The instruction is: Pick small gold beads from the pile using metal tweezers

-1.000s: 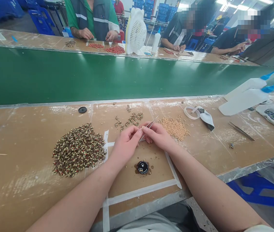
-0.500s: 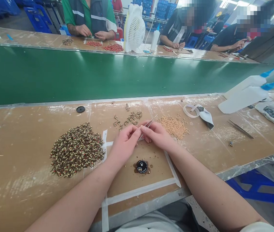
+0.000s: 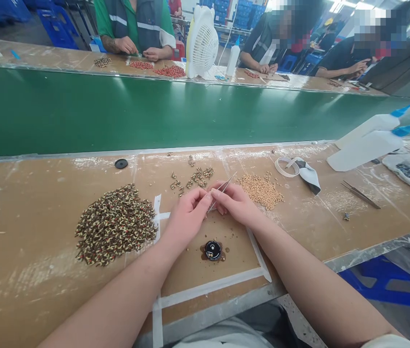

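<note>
My right hand is closed around a pair of metal tweezers, whose upper end sticks out past the fingers. Against it, fingertips meeting, my left hand is pinched shut; whatever lies in its grip is too small and covered to make out. Just below both hands a round black dish with shiny liquid sits on the brown board, wet spots around it. Beyond the fingers lie several small dark-and-cream pieces. Beside my right hand is a heap of tan beads.
A large pile of patterned pieces lies left, with a black disc behind it. To the right are a tape roll, other tweezers and white bottles. Across the green strip, co-workers sit near a fan.
Almost nothing differs. Both hands keep the same pose with the tweezers, and the whole view has shifted by only a few pixels.
</note>
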Tool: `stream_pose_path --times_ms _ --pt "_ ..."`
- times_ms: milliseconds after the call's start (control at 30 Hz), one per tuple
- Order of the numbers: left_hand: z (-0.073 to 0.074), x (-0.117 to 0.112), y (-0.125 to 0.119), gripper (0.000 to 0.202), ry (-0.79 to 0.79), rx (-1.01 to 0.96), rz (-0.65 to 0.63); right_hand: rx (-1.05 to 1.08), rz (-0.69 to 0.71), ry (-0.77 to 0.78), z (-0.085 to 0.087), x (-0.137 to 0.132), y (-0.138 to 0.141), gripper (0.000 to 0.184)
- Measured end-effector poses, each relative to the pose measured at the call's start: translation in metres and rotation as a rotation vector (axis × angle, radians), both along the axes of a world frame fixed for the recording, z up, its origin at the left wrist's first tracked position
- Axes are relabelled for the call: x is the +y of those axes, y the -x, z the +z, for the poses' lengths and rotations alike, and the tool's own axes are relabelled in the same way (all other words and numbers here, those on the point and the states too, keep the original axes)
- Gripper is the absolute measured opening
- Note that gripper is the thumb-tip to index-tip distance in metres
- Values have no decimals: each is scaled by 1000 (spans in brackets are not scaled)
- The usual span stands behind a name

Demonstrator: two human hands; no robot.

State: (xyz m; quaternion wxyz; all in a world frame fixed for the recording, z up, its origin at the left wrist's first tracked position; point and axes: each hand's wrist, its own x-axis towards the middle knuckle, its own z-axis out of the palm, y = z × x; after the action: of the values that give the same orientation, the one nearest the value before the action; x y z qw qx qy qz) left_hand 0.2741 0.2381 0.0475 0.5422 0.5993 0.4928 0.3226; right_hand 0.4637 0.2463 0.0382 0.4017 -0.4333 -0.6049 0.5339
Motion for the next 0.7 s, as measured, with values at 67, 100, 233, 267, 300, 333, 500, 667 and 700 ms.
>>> stream_pose_path --times_ms 67,100,233,267,300,333,500,667,700 --pt "0 0 0 38 -2 0 1 -1 0 -4 -1 0 0 42" --pt "0 0 0 38 -4 -2 1 1 -4 -10 -1 0 0 42" --pt "-2 0 0 38 -19 -15 -2 -2 -24 -49 -2 0 -1 40" --pt "-2 0 0 37 -24 -26 -4 -5 -28 -59 -2 0 -1 40" --pt "-3 0 0 37 -31 -44 -4 -7 -27 -65 -2 0 -1 40" --pt "-3 0 0 37 -33 -69 -3 -6 -20 -68 -2 0 -1 40" --pt "-4 1 2 41 -27 -249 43 4 49 -177 -1 -4 1 41" --pt "-6 0 3 47 -6 -439 39 -132 71 -373 -2 -9 2 44" --pt "-7 0 3 49 4 -458 15 -150 92 -366 -3 -10 2 46"
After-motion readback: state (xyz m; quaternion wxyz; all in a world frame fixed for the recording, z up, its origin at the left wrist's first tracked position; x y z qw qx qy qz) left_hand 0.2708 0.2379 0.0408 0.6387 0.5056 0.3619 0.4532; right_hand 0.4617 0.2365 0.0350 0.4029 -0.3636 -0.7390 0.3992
